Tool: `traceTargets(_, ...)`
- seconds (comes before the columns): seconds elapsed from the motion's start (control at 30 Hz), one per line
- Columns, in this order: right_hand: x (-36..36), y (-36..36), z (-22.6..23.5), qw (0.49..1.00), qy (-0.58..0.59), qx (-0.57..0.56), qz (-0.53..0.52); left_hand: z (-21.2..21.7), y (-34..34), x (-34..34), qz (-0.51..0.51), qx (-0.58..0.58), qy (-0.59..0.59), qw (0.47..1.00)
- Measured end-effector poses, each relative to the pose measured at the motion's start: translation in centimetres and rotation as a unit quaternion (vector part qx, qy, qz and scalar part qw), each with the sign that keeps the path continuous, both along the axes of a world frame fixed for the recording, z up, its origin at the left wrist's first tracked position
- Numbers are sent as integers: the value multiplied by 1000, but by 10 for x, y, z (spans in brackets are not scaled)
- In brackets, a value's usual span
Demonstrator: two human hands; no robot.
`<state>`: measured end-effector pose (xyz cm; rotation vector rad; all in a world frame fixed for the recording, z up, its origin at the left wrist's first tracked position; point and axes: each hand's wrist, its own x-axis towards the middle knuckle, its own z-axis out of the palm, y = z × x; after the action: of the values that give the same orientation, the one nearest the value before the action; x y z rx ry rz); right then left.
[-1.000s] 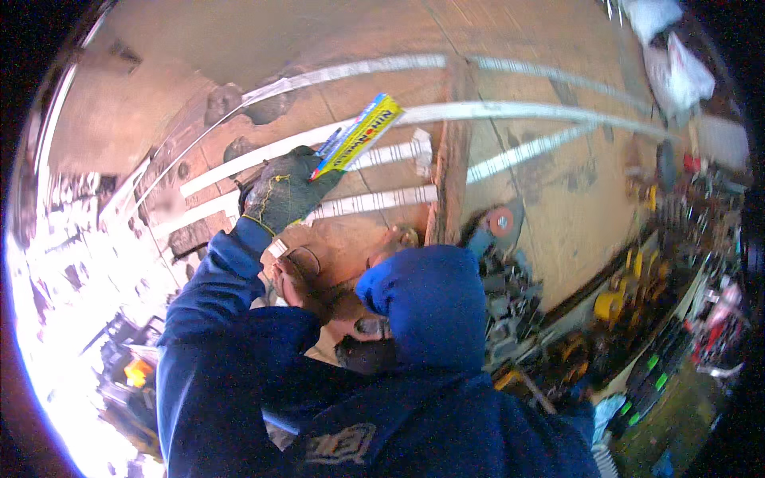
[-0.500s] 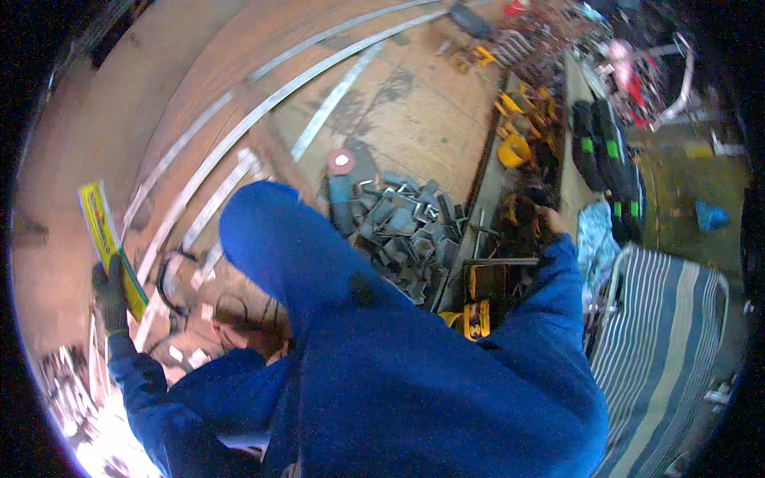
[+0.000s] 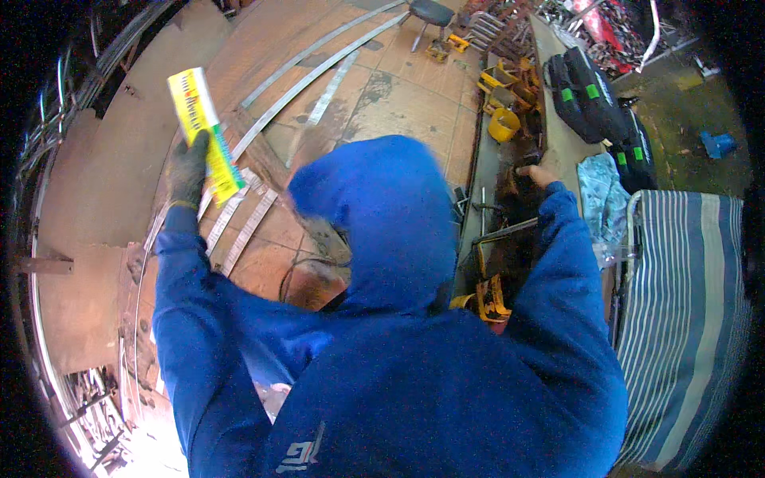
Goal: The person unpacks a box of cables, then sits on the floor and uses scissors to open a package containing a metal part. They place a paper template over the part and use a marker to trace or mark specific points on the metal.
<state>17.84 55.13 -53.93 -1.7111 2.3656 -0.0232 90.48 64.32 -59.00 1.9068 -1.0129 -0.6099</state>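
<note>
Welding-rod carton (image 3: pixel 202 115), yellow, ten o'clock: clasped in gloved left hand (image 3: pixel 188 169); firm mid-length grip should steady it. Bare right hand (image 3: pixel 539 174), two o'clock, near rounded yellow piece (image 3: pixel 504 126): grip cannot be told.

Blue long-sleeved top (image 3: pixel 446 390) — loose, creased sleeves (image 3: pixel 195 311), pale angular marking (image 3: pixel 299 456) low on the cloth. Left hand (image 3: pixel 186 177) in a dark grey glove (image 3: pixel 190 163), thin yellow edge (image 3: pixel 182 205) at wrist; right hand (image 3: pixel 540 175) bare — blue cuff (image 3: pixel 558 190) gathered behind it.
</note>
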Motion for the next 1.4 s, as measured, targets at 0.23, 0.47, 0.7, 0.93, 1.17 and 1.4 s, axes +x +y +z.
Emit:
traceTargets(0.23,-1,7,-33,980,143,-136,-2,-18,-48,-42,-94,-22,80,992)
traceTargets(0.47,28,30,-5,987,76,-113,88,-94,-202,71,-120,3,33,992)
traceTargets(0.7,76,4,-7,893,449,13,-25,-140,-311,107,-55,60,101,992)
traceTargets(0.93,82,-342,-197,952,-237,-195,19,-131,-243,5,-138,320,84,934)
traceTargets(1.17,-45,-666,-319,818,-501,-122,-255,-140,-171,-92,212,320,388,838)
traceTargets(1.4,-98,-686,-315,831,-525,-63,-170,-123,-141,-173,263,304,379,833)
